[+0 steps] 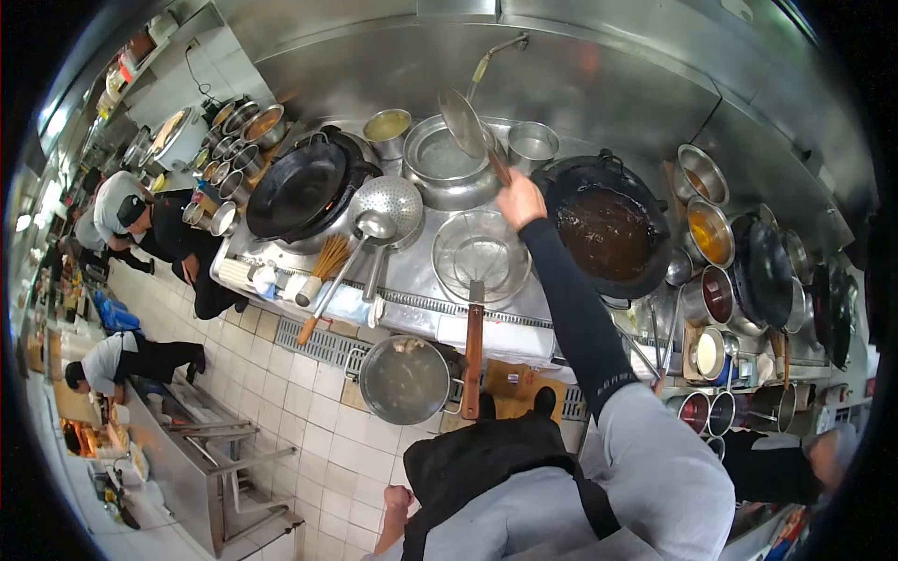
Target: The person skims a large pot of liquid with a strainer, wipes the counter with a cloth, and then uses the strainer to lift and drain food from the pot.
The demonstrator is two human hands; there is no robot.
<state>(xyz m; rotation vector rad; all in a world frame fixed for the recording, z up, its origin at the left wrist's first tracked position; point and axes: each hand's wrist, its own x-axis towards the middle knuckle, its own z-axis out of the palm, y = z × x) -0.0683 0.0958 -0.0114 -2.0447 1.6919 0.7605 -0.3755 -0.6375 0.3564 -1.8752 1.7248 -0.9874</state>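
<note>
My right hand (521,199) is closed around the wooden handle of a skimmer (460,122), its round, flat-looking head raised over a wide metal pot of liquid (426,178). Whether that head is mesh or solid is hard to tell. Right of this hand sits a black wok (655,201) holding dark brown liquid with foam on it. Below the hand, a round wire strainer (480,257) lies on the steel range, its wooden handle sticking out past the front edge. My left hand (398,498) hangs low beside my body, fingers curled in with nothing visible in them.
Another black wok (299,187) rests at the left, near a perforated ladle (385,208) and a bamboo brush (329,257). A large pot (404,379) stands in front of the range. Sauce bowls (709,234) line the right side. Co-workers (182,238) are at the left; another person (776,467) is at the right.
</note>
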